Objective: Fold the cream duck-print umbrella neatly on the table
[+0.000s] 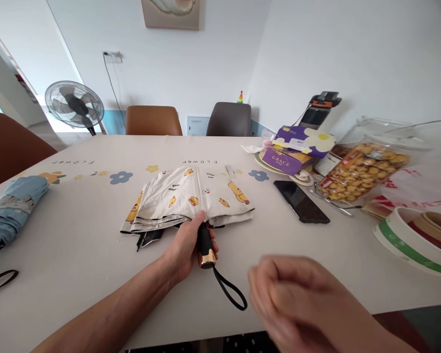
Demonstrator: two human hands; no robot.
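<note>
A white folding umbrella (191,196) with yellow duck prints lies on the table, its canopy loosely folded and fanned out to both sides. My left hand (191,240) is wrapped round its black handle (205,242), thumb on top near the canopy's edge. The handle ends in a gold-coloured cap, from which a black wrist strap (231,291) hangs toward me. To the right of the strap, apart from the umbrella, my right hand (297,294) is raised with its fingers curled in. It is slightly blurred, and nothing shows in it.
A rolled blue umbrella (16,211) lies at the left edge of the table (95,284). On the right are a black phone (301,201), a purple tissue pack (303,139), a clear snack jar (367,166), a bottle (318,110) and tape rolls (400,245). Chairs stand behind.
</note>
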